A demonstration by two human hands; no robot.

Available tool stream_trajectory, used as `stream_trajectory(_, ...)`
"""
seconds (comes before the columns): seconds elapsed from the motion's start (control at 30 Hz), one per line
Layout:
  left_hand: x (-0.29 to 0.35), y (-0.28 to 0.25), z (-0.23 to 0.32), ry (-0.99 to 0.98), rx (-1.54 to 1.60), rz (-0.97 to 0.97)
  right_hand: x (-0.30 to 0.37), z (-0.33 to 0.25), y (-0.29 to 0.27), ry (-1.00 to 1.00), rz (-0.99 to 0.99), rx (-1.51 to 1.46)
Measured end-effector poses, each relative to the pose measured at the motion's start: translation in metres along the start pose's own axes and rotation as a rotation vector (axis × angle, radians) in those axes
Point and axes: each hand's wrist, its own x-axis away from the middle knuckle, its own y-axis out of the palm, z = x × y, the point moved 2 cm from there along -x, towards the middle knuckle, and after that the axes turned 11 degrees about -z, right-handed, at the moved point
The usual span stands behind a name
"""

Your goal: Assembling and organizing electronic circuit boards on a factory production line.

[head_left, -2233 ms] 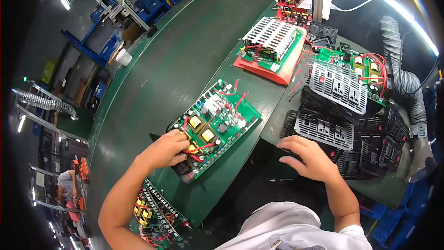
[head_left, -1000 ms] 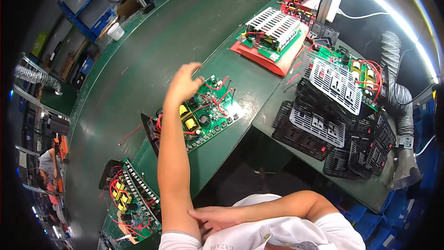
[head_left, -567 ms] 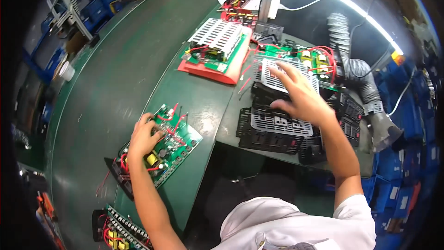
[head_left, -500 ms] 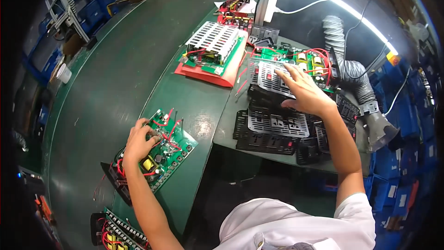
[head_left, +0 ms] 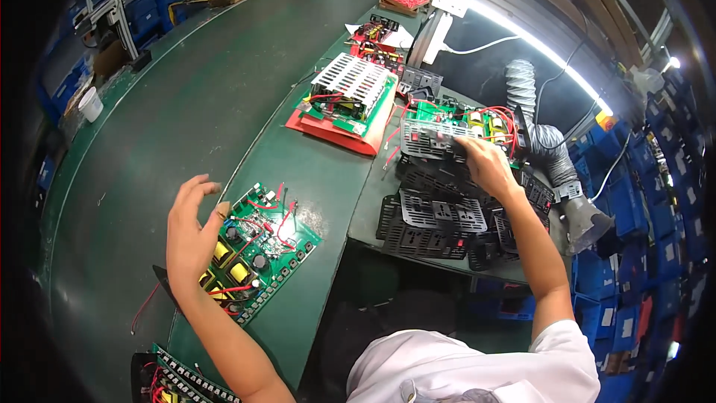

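Note:
My left hand [head_left: 192,233] hovers at the left edge of a green circuit board [head_left: 272,242], fingers spread and holding nothing. The board carries yellow-wrapped transformers, round black parts and red wires; a black end plate at its lower left is partly hidden by my hand. On the right, my right hand [head_left: 488,168] has its fingers curled onto the right end of a black slotted metal panel [head_left: 429,138] with a red switch. That panel is on top of a pile, in front of another green board [head_left: 440,110]. More slotted panels with sockets [head_left: 436,213] lie stacked below it.
A slotted metal-covered board assembly [head_left: 350,78] sits on a red pad [head_left: 328,138] at the bench's middle. Another board [head_left: 190,377] stands at the lower left. A silver flexible duct [head_left: 552,142] rises at the right, near blue bins [head_left: 626,209]. A white cup [head_left: 91,104] is far left.
My left hand has lifted off the board and shifted left, its fingers opening. My right hand's fingers, spread over the panel before, are now curled at its right end; the panel's tilt has changed.

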Motion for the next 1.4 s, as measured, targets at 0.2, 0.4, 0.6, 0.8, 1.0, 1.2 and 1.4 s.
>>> stream_trajectory(0.2,-0.004,0.034,0.029,0.283,-0.077,-0.049,-0.004,-0.029,-0.075,0.224,0.559,-0.194)
stream_trajectory(0.4,0.042,0.189,0.061,0.488,-0.358,-0.556,-0.021,-0.136,0.009,0.259,0.541,-1.4)
stream_trajectory(0.6,0.041,0.274,0.054,0.522,-0.396,-0.237,-0.071,-0.148,0.071,0.061,0.433,-1.826)
stream_trajectory(0.8,0.018,0.267,0.049,0.43,-0.299,-0.562,-0.1,-0.142,0.12,0.123,0.386,-1.782)
stream_trajectory(1.0,0.015,0.201,0.058,0.369,-0.033,-0.554,-0.105,-0.136,0.098,0.189,0.544,-1.961)
stream_trajectory(1.2,-0.011,0.064,0.012,0.039,0.25,0.085,-0.132,-0.165,0.104,0.065,0.31,-2.207)
stream_trajectory(1.4,-0.002,0.039,-0.031,-0.182,-0.197,-0.039,-0.154,-0.178,0.119,0.378,-0.219,-2.686)
